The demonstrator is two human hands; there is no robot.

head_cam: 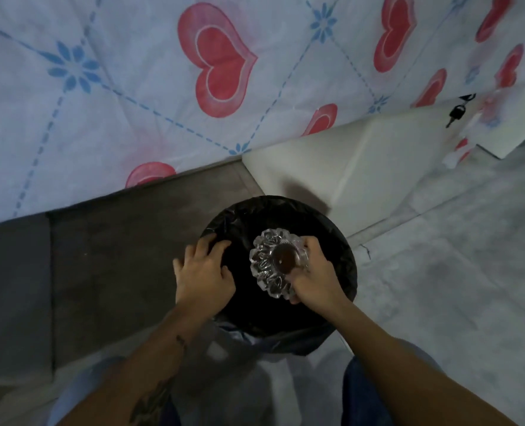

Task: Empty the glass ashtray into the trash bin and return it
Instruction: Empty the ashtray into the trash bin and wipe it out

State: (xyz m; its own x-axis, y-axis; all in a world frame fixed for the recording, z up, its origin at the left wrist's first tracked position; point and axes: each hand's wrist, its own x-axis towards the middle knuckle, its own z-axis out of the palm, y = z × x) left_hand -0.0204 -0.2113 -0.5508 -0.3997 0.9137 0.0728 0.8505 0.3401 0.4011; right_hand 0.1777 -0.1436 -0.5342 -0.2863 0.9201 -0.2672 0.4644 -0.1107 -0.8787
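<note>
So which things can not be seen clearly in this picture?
- Inside of the bin, head view: black bag and shadow hide any contents.
- Ashtray: the right hand covers one side.
- Small dark object near the top right: too small to identify.

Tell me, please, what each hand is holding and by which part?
The right hand grips the glass ashtray by its right rim, above the trash bin. The left hand rests on the bin's left rim, on the black liner.
</note>
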